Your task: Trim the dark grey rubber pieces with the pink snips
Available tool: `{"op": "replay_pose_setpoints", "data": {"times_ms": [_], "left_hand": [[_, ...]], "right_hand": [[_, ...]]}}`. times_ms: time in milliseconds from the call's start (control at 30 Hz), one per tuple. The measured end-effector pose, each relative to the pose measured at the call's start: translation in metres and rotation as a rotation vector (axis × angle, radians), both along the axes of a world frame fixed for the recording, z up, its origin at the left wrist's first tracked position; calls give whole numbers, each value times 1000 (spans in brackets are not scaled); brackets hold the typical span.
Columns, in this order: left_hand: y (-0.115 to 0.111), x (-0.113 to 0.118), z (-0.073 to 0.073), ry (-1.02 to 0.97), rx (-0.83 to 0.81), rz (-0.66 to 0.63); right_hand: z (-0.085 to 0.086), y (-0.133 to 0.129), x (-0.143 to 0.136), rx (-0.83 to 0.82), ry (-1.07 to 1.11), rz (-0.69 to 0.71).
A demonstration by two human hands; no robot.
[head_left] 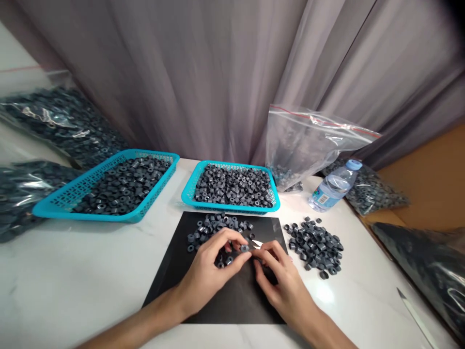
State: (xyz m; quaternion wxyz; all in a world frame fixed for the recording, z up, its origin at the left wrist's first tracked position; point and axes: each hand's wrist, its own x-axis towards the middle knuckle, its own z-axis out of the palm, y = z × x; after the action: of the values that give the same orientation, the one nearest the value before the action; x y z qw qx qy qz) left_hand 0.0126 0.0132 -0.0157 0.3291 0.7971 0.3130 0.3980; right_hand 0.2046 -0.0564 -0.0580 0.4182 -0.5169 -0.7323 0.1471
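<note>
My left hand [214, 259] pinches a small grey plastic ring [244, 248] between thumb and fingertips above the black mat [225, 310]. Close by on the right, my right hand [278, 271] has its fingers closed around a small tool with a shiny pointed metal blade [257, 244]. The blade's tip points left toward the ring; its handle is hidden in the hand. Behind my left hand, a heap of similar grey rings [203, 225] lies on the mat's far part, partly covered by my fingers.
Two blue baskets [189, 196] of grey rings stand behind the mat. To the right are a loose pile of rings [316, 245], a water bottle [333, 188], an upright zip bag [301, 145] and a pointed blade [416, 315]. Filled bags [54, 121] lie at left.
</note>
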Motion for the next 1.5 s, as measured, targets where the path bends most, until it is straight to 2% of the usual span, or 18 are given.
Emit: {"op": "replay_pose_setpoints", "data": {"times_ms": [67,133,267,333,367,433,533,667,767,867,1133,1367,1500], "left_hand": [[20,-1,9,-11,60,101],[50,-2,20,-18,169,202],[114,1,41,160,332,196],[130,5,50,235,365,147],[131,7,54,244,377,139],[119,11,59,239,409,127],[76,14,51,199,391,80],[14,15,14,153,160,-24],[-10,15,-11,130,129,-88],[-15,17,-17,77,164,-133],[-8,15,-12,-91,106,-156],[-11,15,-18,-99,169,-135],[-11,18,-18,-113,185,-99]], "right_hand": [[-2,1,-1,2,-33,-24],[-3,2,-2,6,-55,-39],[-2,3,-2,0,-69,-44],[-2,3,-3,-10,-59,-29],[-1,3,-3,-15,-41,-20],[0,4,-3,-36,27,0],[3,5,-2,-97,203,14],[8,5,0,-189,514,-9],[12,4,0,-287,754,23],[15,4,-2,-363,875,73],[17,3,0,-454,883,82],[17,2,3,-441,886,53],[15,3,7,-373,883,5]]}}
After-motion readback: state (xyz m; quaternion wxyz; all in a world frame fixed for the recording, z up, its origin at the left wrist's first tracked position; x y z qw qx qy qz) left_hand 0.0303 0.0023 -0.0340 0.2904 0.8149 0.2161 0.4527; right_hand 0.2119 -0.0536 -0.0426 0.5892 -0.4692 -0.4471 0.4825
